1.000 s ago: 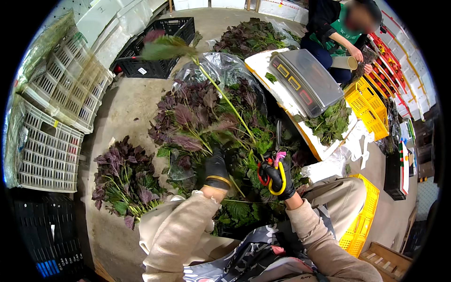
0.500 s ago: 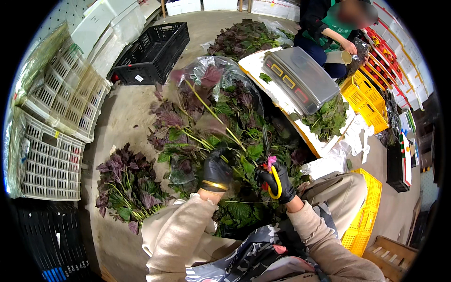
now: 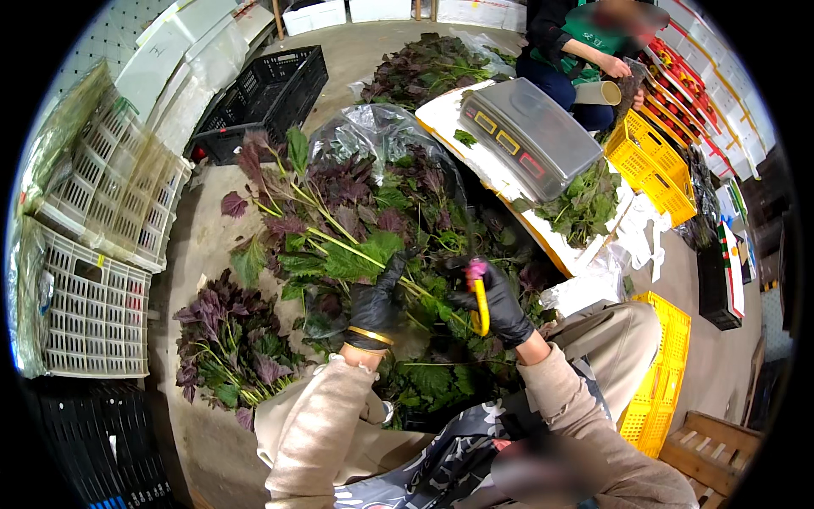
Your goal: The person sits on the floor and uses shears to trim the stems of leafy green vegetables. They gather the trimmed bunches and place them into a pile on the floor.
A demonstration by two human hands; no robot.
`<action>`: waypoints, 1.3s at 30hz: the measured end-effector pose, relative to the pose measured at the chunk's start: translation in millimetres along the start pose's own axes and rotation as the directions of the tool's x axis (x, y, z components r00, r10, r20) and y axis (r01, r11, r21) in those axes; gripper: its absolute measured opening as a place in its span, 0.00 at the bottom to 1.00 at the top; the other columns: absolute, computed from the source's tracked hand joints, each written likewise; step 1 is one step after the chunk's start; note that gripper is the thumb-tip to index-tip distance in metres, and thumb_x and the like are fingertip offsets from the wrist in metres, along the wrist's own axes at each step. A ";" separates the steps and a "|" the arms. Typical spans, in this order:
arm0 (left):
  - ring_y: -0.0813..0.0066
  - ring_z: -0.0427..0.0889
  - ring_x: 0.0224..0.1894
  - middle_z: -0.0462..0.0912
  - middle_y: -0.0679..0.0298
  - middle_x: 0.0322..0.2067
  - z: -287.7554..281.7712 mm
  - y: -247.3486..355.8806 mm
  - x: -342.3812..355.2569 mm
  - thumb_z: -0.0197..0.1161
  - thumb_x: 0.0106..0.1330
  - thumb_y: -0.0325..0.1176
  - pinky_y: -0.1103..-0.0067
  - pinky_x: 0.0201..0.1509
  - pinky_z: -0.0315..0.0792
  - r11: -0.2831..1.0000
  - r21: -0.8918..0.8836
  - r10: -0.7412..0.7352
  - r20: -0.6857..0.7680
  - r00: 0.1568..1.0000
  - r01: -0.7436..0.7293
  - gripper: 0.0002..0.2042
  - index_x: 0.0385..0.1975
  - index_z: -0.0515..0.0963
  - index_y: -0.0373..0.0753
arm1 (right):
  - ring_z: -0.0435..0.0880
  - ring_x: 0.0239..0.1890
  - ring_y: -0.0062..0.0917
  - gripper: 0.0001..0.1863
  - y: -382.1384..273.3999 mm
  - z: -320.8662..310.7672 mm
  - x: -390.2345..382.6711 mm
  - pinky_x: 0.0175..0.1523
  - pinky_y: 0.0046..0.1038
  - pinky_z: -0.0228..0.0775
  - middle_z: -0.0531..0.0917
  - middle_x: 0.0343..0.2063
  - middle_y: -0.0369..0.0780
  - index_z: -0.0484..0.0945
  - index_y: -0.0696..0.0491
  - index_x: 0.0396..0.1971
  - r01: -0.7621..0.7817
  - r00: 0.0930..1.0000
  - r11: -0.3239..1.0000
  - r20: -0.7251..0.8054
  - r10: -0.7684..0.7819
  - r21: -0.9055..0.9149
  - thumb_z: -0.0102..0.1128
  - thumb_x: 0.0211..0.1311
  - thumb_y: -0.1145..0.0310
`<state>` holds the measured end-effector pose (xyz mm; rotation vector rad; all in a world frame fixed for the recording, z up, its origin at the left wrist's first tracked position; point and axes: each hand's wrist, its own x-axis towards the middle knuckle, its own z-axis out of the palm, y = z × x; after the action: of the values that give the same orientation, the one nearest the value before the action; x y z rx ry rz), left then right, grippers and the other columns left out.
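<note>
Both hands wear black gloves. My left hand [image 3: 375, 307] grips a bunch of long green stems with purple and green leaves [image 3: 315, 222] that fan out to the upper left. My right hand [image 3: 498, 304] is closed around yellow-handled shears [image 3: 480, 299] with a pink tip, held against the stems just right of the left hand. A large heap of the same leafy plants [image 3: 398, 204] lies in front of me on crinkled clear plastic [image 3: 373, 127].
A smaller pile of purple leaves [image 3: 229, 343] lies on the floor at left. White crates [image 3: 93, 314] and a black crate [image 3: 267, 97] stand at left. A grey scale [image 3: 530, 136] sits on a white board. Yellow crates [image 3: 649, 161] and another person [image 3: 585, 42] are at right.
The bunch in my left hand has swung down and to the left, from standing tall to lying low over the heap. The shears stay beside the stems.
</note>
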<state>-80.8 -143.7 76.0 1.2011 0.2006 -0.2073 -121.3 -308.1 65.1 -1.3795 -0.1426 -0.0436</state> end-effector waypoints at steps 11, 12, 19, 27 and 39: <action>0.82 0.68 0.21 0.73 0.71 0.22 -7.5 13.9 -7.1 0.59 0.49 0.30 0.85 0.24 0.63 0.889 0.413 0.155 0.135 0.979 -0.198 0.12 0.34 0.71 0.35 | 0.70 0.22 0.13 0.13 -5.6 -18.1 43.8 0.26 0.15 0.63 0.73 0.23 0.33 0.69 0.56 0.28 -0.232 0.948 0.969 -0.201 0.245 0.085 0.60 0.41 0.72; 0.81 0.69 0.23 0.74 0.69 0.24 -2.4 8.6 -5.7 0.59 0.49 0.30 0.85 0.26 0.64 0.976 0.203 0.071 0.050 0.996 -0.079 0.12 0.34 0.71 0.34 | 0.69 0.21 0.13 0.12 -16.0 -11.0 46.0 0.25 0.15 0.62 0.72 0.22 0.32 0.68 0.54 0.27 -0.264 0.948 0.961 -0.160 0.274 0.086 0.60 0.41 0.72; 0.84 0.68 0.17 0.73 0.70 0.21 -2.0 -19.1 8.0 0.58 0.50 0.35 0.86 0.19 0.61 0.948 0.203 0.230 0.103 0.968 -0.247 0.10 0.28 0.73 0.34 | 0.68 0.21 0.14 0.10 -19.7 5.4 60.0 0.25 0.17 0.60 0.68 0.18 0.31 0.66 0.53 0.24 -0.301 0.944 0.933 -0.077 0.321 0.195 0.58 0.41 0.73; 0.83 0.63 0.10 0.70 0.69 0.10 -22.0 -3.7 14.1 0.56 0.51 0.37 0.86 0.15 0.59 0.890 0.450 0.118 -0.071 0.991 -0.074 0.09 0.21 0.74 0.38 | 0.75 0.21 0.22 0.10 -10.1 -28.8 32.9 0.25 0.20 0.65 0.76 0.21 0.40 0.69 0.57 0.28 -0.146 0.931 0.989 -0.338 0.136 -0.006 0.54 0.41 0.77; 0.65 0.73 0.26 0.75 0.63 0.22 17.7 -12.7 -8.6 0.50 0.51 0.36 0.74 0.27 0.65 0.262 0.885 0.258 0.320 0.912 -0.385 0.10 0.31 0.71 0.39 | 0.72 0.26 0.38 0.14 -9.9 71.1 48.2 0.31 0.31 0.63 0.74 0.21 0.44 0.72 0.53 0.26 0.162 0.907 0.838 -0.256 -0.334 -0.521 0.60 0.35 0.65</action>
<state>-91.6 -164.2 73.0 2.4024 -0.3647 0.0082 -80.1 -237.8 93.9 -1.8324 -0.0217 -0.5745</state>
